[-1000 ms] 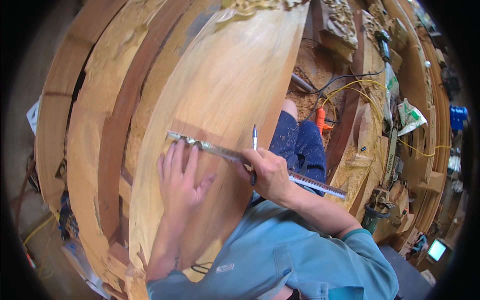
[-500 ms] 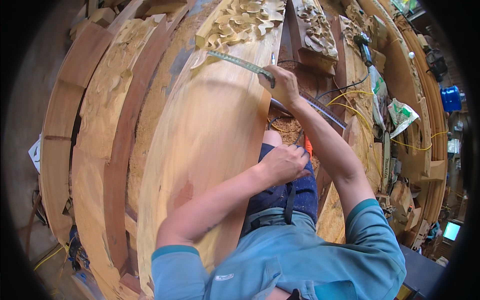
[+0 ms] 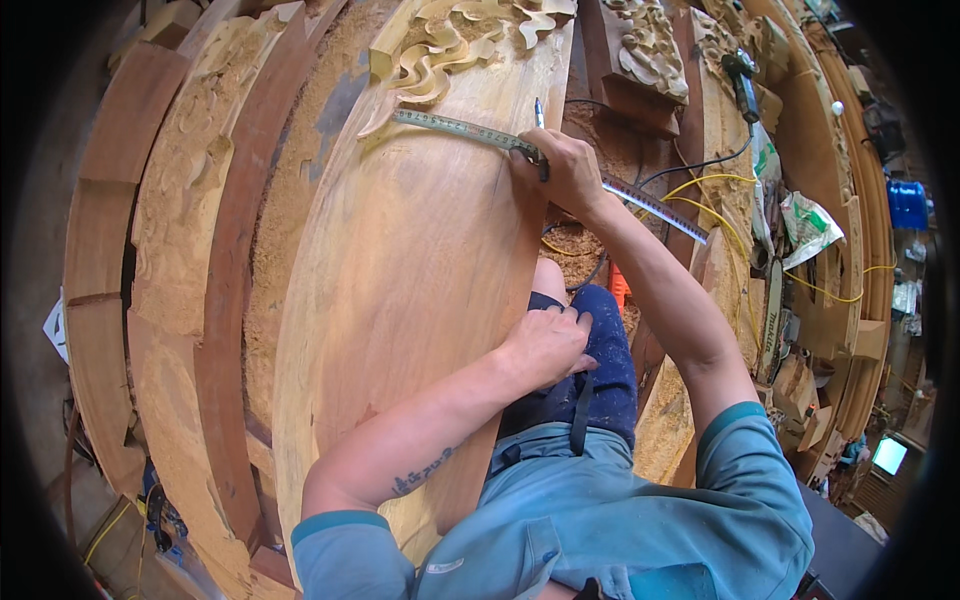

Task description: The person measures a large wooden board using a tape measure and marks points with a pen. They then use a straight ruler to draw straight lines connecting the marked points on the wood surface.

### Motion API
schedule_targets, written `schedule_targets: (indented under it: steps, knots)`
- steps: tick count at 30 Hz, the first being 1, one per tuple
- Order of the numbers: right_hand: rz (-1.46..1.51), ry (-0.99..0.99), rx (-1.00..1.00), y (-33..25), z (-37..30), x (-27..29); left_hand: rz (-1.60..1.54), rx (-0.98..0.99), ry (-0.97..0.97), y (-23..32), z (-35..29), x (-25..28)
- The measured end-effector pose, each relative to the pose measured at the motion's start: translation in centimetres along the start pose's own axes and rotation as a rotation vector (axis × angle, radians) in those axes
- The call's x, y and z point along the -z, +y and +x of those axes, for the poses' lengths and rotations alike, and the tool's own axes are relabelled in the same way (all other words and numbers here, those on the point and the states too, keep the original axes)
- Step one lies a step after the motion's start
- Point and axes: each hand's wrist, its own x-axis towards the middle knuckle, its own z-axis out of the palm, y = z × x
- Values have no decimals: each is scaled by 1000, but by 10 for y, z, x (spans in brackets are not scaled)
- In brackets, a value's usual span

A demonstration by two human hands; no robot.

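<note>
My right hand grips the dark head of a combination square at the right edge of a long pale wood board. Its graduated steel blade lies across the board, just below the carved scrollwork, and sticks out past my wrist on the right. A blue and white pen stands up from the same hand, pointing away from me. My left hand rests low over my thigh in dark blue trousers, beside the board. Its fingers are curled, and whatever they may hold is hidden.
More carved boards lie to the left and at the back right. Sawdust covers the ground between them. A corded power tool, yellow cable, chainsaw and white-green bag sit on the right.
The square's blade has shifted a little toward me along the board. My left hand has moved left and down onto my thigh. The view has turned slightly.
</note>
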Motion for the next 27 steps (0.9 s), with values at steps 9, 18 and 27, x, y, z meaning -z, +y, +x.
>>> schedule_targets:
  steps: [9, 18, 27]
  knots:
    - [57, 81, 21, -1, 2, -3, -18, 22, -30, -5, 1, -3]
    - [48, 97, 20, -6, 5, -7, -21, 22, -51, -4, 2, -4]
    - [66, 55, 43, -17, -4, 2, -17, 10, -58, -5, 4, -8]
